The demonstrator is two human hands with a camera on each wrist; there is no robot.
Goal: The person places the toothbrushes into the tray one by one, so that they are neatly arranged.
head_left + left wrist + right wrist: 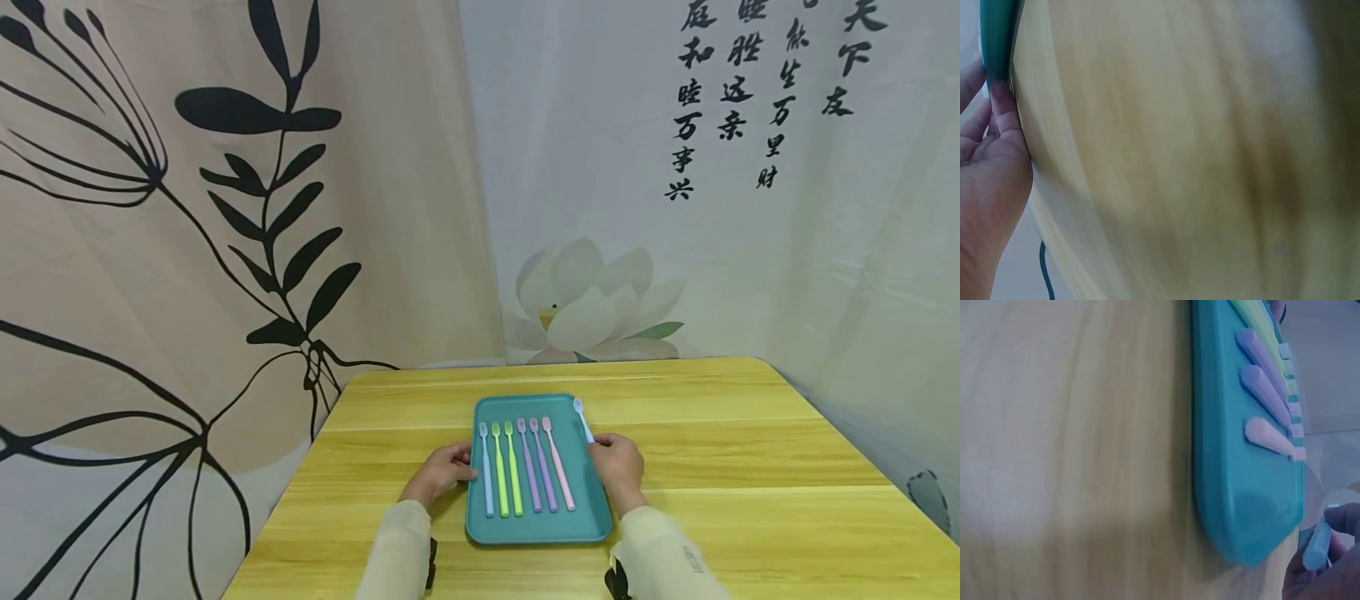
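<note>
A teal tray (540,532) lies on the table, bearing a row of toothbrushes with their heads toward the far side. From left to right they are a blue toothbrush (487,475), two green toothbrushes (500,475), two purple toothbrushes (530,471) and a pink toothbrush (558,468). My left hand (442,473) holds the tray's left rim; the left wrist view shows its fingers (1002,100) against the edge. Over the tray's right edge, my right hand (621,467) pinches another light blue toothbrush (1317,547) by its handle, head pointing up and away.
The wooden table (720,492) extends around the tray on all sides. Behind it hangs a curtain (405,208) printed with dark plants, a lotus and lettering.
</note>
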